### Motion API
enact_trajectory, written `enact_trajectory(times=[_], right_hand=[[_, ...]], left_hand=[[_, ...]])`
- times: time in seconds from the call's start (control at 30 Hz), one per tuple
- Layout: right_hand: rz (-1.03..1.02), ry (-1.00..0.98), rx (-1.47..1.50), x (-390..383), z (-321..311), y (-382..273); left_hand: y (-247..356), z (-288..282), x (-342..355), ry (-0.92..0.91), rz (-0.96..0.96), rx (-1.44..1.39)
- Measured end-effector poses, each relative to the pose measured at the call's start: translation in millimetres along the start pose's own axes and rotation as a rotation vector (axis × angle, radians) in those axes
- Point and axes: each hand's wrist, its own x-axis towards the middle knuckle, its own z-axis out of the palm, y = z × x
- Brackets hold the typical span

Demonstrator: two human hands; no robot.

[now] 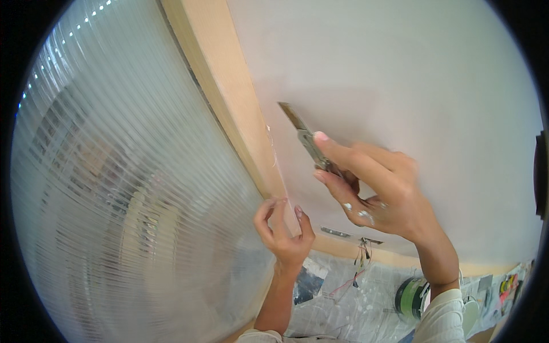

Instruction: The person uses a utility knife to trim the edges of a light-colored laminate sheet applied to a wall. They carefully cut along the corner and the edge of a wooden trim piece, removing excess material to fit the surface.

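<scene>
My right hand (pixel 377 183) grips a metal utility knife (pixel 311 146), its long blade (pixel 290 114) bare and pointing up and left, apart from the wall. Specks of white stuff mark the skin near the thumb. The pale wooden trim (pixel 229 74) runs down between a ribbed clear panel and the smooth, pale wall (pixel 434 68). Lower on that trim, my left hand (pixel 286 240) has its fingers curled round on one side and the thumb on the other. A thin pale line and white flecks (pixel 271 146) follow the trim's edge by the wall.
The ribbed translucent panel (pixel 143 200) fills the left side, with blurred shapes behind it. Loose wires (pixel 361 257) hang from a slot at the wall's foot. A plastic sheet (pixel 343 303) lies below, with a round green and black container (pixel 410 297) on it.
</scene>
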Motion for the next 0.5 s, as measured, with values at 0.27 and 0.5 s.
enact_trajectory(times=[0.27,0.5], right_hand=[[0.032,0.068,-0.08,-35.9,-27.4,-7.9],[0.074,0.075,-0.034,-50.7,-43.1,-6.7]], left_hand=[[28.4,8.4,67.7,0.025,-0.04,0.035],[39.7,13.2,96.8,0.029,0.014,0.189]])
